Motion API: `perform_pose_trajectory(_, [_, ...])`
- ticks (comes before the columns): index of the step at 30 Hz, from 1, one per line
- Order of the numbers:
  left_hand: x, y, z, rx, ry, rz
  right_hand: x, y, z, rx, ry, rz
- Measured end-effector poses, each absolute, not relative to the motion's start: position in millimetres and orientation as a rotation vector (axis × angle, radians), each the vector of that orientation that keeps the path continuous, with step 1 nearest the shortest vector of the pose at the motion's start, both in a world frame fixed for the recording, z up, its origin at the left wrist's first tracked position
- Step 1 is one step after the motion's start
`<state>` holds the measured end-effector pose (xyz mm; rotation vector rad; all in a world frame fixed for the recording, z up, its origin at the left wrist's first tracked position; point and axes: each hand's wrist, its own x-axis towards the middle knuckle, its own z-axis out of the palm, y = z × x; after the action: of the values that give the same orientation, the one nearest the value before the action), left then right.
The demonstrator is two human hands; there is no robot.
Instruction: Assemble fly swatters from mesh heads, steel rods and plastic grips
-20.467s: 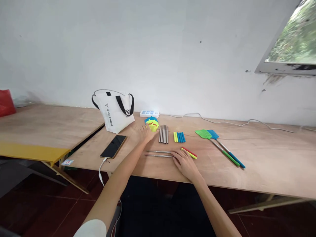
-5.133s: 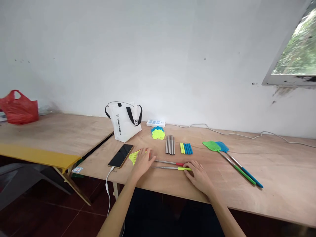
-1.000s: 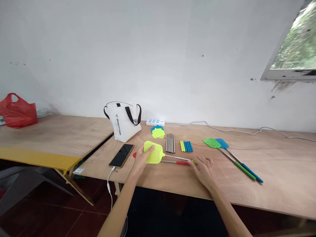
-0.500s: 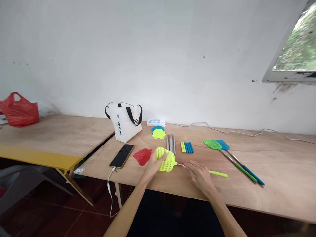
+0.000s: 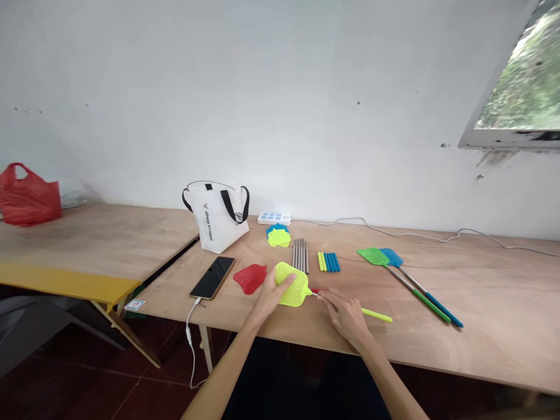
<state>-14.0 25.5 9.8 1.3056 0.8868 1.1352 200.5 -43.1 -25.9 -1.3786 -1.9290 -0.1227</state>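
My left hand grips the square mesh head of a yellow fly swatter, thumb on top. Fingers curled, my right hand holds the same swatter by its thin metal rod near the head. The swatter's yellow handle sticks out to the right from under that hand. A short red piece shows just behind the right fingertips; most of it is hidden. A red leaf-shaped swatter head lies left of my left hand.
Beyond my hands lie metal rods, yellow and blue handle grips and yellow and blue swatter heads. Green and blue swatters rest at right. A phone, white bag and power strip are also there.
My right hand and the swatter's handle end have swung slightly toward the table's front edge. More of the red piece shows. The whole view has shifted a little.
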Motion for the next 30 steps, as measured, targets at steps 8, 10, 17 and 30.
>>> perform_pose_trajectory(8, [-51,36,32,1.487,0.882,0.926,195,-46,-20,-1.402,-1.978,-0.016])
perform_pose_trajectory(10, [-66,40,37,1.531,0.902,0.896,197,-46,-20,-1.415,-1.988,-0.007])
perform_pose_trajectory(17, [-114,55,41,1.842,1.219,0.836,207,-41,-27,-1.477,-2.043,-0.037])
perform_pose_trajectory(30, [-104,71,6,2.27,1.929,0.536,210,-34,-47,-1.631,-1.973,-0.221])
